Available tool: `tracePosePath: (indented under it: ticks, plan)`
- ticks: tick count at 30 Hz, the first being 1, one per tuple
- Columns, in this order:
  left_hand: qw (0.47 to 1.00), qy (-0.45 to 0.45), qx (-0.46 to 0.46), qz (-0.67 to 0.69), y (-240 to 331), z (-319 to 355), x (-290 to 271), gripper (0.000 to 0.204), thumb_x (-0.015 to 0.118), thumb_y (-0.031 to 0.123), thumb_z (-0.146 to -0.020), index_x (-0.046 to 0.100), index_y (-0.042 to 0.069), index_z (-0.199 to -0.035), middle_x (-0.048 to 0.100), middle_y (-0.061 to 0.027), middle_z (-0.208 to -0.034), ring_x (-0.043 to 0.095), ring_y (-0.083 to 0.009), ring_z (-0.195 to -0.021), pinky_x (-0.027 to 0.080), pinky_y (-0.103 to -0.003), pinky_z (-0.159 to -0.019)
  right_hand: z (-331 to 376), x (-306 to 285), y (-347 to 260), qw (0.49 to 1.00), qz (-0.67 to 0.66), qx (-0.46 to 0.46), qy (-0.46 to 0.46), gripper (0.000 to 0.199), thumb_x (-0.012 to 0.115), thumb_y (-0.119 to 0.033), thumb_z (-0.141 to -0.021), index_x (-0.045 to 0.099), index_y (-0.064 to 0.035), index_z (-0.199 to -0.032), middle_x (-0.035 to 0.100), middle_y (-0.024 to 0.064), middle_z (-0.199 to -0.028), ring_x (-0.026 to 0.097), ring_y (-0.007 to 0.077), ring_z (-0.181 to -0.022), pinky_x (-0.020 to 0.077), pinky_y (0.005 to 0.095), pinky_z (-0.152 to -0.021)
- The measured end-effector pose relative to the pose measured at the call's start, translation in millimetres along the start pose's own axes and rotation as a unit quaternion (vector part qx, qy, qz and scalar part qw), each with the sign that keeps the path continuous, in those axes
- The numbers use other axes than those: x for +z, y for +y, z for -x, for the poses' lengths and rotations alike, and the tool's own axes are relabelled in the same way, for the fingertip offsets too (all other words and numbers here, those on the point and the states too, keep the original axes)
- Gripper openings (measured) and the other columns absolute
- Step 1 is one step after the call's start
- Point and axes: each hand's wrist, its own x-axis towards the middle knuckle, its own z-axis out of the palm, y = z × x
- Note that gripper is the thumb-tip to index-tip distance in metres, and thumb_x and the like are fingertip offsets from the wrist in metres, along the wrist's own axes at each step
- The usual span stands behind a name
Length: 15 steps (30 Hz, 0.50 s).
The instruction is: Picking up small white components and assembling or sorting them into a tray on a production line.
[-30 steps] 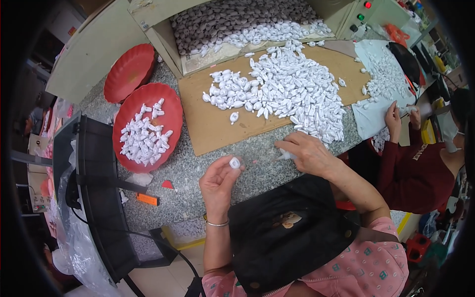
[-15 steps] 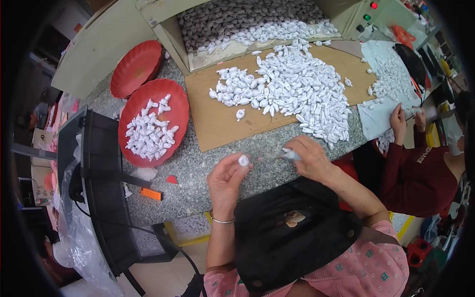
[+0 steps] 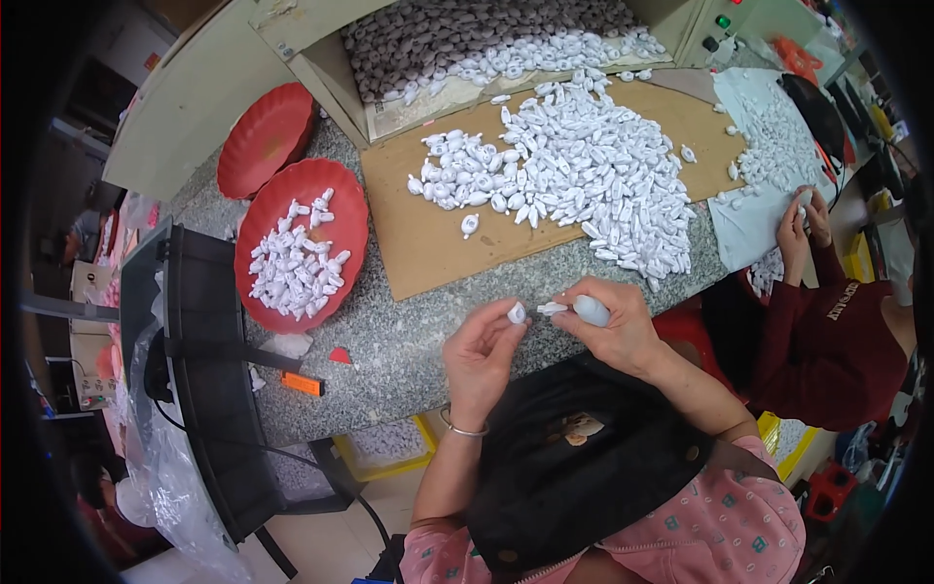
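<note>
Over the granite worktop, my left hand pinches a small white plastic piece with a round opening. Close beside it, my right hand is closed on a small pale squeeze bottle. A second slim white part sits at the thumb and fingertip of the same hand, pointing toward the left hand's piece; a short gap separates them. Beyond the hands, a big heap of white plastic pieces lies on a cardboard sheet.
White assembled pieces fill part of a red scalloped bowl at left; another red bowl stands behind it. A box-like cabinet holds more pieces. An orange lighter-like item lies near a black frame. A co-worker works at right.
My left hand has moved right with its white piece, nearer the right hand. A slim white part now shows at my right fingertips, and the squeeze bottle is turned back toward the palm.
</note>
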Motion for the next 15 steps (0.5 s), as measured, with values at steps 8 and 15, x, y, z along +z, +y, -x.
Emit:
tracePosePath:
  ticks: [8, 15]
  plan:
    - [0.968, 0.007, 0.121, -0.221, 8, -1, 11, 0.027, 0.061, -0.013, -0.078, 0.063, -0.003, -0.103, 0.063, -0.0096, -0.095, 0.064, -0.0155, -0.089, 0.053, -0.025, -0.079, 2, 0, 3, 1.000, 0.008, -0.021, 0.005, 0.008, 0.071, -0.005, -0.077, 0.065, -0.0015, -0.082, 0.063, 0.0066, -0.069, 0.057, 0.0104, -0.061, 0.0441, 0.0248, -0.055]
    - [0.905, -0.008, 0.245, -0.347, 11, 3, 19, 0.027, 0.065, -0.011, -0.075, 0.065, -0.001, -0.099, 0.064, -0.0139, -0.099, 0.064, -0.0186, -0.085, 0.053, -0.027, -0.073, 5, 2, 9, 0.999, 0.017, -0.027, -0.017, 0.007, 0.070, -0.005, -0.078, 0.066, -0.0022, -0.082, 0.061, 0.0089, -0.068, 0.057, 0.0143, -0.058, 0.0441, 0.0264, -0.053]
